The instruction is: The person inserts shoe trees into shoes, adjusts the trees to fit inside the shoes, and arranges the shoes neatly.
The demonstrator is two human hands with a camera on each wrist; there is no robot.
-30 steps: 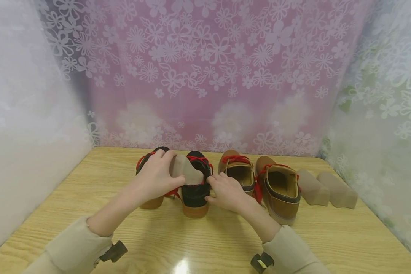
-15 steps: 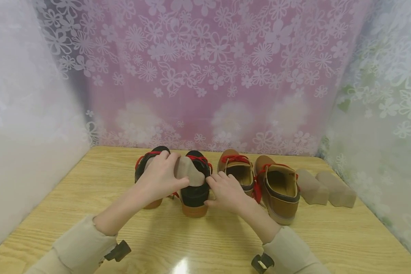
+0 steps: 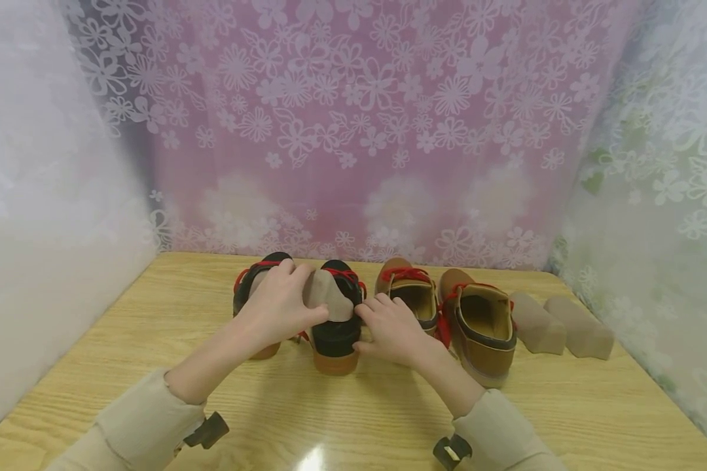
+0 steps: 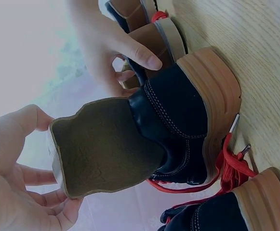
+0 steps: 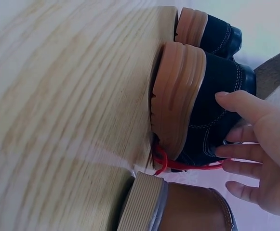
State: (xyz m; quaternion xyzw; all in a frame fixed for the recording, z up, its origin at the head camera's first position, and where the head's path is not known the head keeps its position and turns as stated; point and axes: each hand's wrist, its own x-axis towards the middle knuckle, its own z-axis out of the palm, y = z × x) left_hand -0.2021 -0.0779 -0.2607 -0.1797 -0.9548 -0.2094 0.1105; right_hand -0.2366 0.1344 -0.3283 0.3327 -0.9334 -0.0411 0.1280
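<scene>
My left hand (image 3: pixel 278 297) grips the wide end of a moulded grey-brown shoe insert (image 4: pixel 106 144), thumb at one corner and fingers at the other. The insert's front end is hidden inside the opening of a black shoe (image 3: pixel 336 343) with an orange-brown sole and red laces. The insert slants up out of the shoe over the heel collar. On the shoe's right side rests my right hand (image 3: pixel 391 330), its thumb near the heel and its loosely extended fingers (image 5: pixel 243 151) along the upper. Another black shoe (image 4: pixel 221 211) stands to the left, partly behind my left hand.
Two brown shoes with red laces stand to the right: a nearer brown shoe (image 3: pixel 486 353) and another brown shoe (image 3: pixel 389 281) beside my right hand. Further right lie two more shoe inserts, one insert (image 3: pixel 539 324) next to another insert (image 3: pixel 580 327). A floral curtain (image 3: pixel 353 131) hangs behind the table.
My left hand has shifted slightly right with the insert, which now sits a little further over the black shoe. The right hand stays at the shoe's side.
</scene>
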